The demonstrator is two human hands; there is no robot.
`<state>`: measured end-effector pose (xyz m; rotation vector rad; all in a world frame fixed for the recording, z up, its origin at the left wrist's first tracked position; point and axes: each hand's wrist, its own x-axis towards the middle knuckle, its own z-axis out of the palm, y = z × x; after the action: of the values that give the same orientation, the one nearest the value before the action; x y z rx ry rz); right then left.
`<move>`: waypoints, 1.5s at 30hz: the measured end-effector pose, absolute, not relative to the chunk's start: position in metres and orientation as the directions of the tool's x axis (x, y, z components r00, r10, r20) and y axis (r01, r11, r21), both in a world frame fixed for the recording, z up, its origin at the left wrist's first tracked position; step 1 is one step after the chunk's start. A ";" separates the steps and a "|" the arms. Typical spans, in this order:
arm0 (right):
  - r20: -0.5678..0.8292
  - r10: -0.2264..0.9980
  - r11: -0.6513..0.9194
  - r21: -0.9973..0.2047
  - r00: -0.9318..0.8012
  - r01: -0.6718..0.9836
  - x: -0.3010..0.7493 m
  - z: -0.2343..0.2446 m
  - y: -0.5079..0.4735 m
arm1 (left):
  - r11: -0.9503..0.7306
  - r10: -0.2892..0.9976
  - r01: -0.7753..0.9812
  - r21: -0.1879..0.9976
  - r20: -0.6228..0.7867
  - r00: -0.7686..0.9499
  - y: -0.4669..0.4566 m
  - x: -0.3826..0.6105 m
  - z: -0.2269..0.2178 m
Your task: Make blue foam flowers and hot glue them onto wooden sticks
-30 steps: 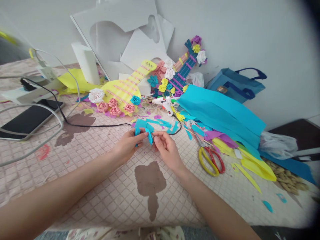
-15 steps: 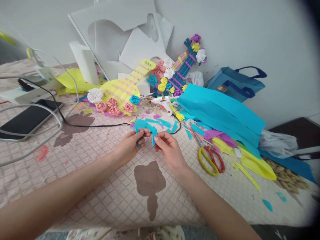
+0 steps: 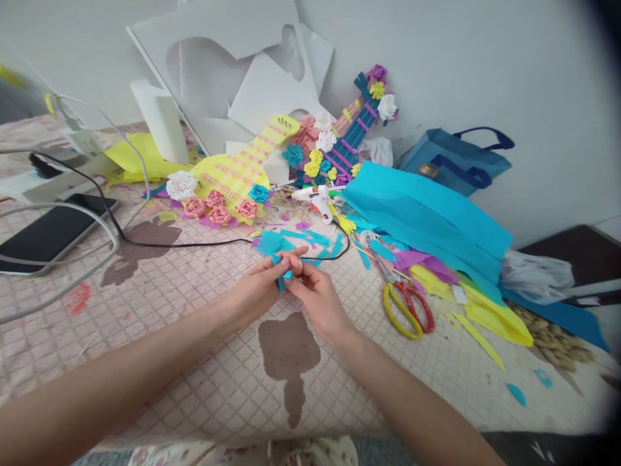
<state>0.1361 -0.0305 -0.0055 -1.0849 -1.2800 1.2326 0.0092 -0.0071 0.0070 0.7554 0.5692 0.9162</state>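
Note:
My left hand (image 3: 266, 283) and my right hand (image 3: 312, 288) meet above the table, fingertips touching. Between them is a small piece of blue crepe paper (image 3: 281, 274), pinched by the fingers of both. Part of it is hidden behind the fingers. Just beyond my hands lie blue paper strips (image 3: 310, 241) and a blue rectangle of paper (image 3: 268, 242). A white hot glue gun (image 3: 320, 202) rests farther back, its black cord looping close to my right hand. Scissors (image 3: 408, 309) with one yellow and one red handle lie to the right.
At the back stands a yellow paper guitar (image 3: 233, 181) with paper roses, beside a blue one (image 3: 350, 139). A large blue crepe sheet (image 3: 427, 223) and yellow paper (image 3: 495, 317) cover the right side. A phone (image 3: 55, 230) and cables lie left.
My hands have come together, and the right one has brought its blue strip against the left one's piece. The view has shifted slightly.

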 end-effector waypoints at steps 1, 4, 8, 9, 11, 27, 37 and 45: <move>0.081 0.993 0.079 -0.997 -0.085 -0.028 0.137 -0.005 -0.031 | 0.394 0.857 -0.488 0.779 -0.120 0.500 -0.008 0.010 0.007; 0.084 0.994 0.084 -0.996 -0.075 -0.006 0.137 -0.003 -0.031 | 0.390 0.859 -0.492 0.778 -0.116 0.498 -0.009 0.011 0.007; 0.095 0.993 0.095 -0.995 -0.076 -0.009 0.136 0.000 -0.032 | 0.385 0.862 -0.500 0.775 -0.108 0.496 -0.010 0.012 0.008; 0.101 0.992 0.101 -0.995 -0.079 -0.010 0.135 0.000 -0.032 | 0.383 0.862 -0.501 0.776 -0.105 0.496 -0.010 0.012 0.008; 0.109 0.991 0.109 -0.994 -0.077 -0.003 0.135 0.000 -0.031 | 0.376 0.862 -0.499 0.780 -0.097 0.497 -0.011 0.011 0.009; 0.304 0.925 0.374 -0.603 -0.231 0.705 0.169 0.006 -0.021 | -0.074 0.975 -0.117 0.990 0.097 0.199 0.012 -0.007 0.010; 0.260 0.880 0.472 -0.376 -0.398 0.797 0.172 -0.005 -0.019 | -0.481 0.836 0.393 0.783 0.276 0.474 0.006 -0.005 -0.012; 0.245 0.882 0.470 -0.395 -0.403 0.789 0.174 -0.006 -0.018 | -0.464 0.844 0.337 0.819 0.294 0.448 0.008 -0.004 -0.020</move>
<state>0.1739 -0.0185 -0.0065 -1.3965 -2.3054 0.3013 -0.0036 0.0080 -0.0202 2.0082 0.9867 0.9366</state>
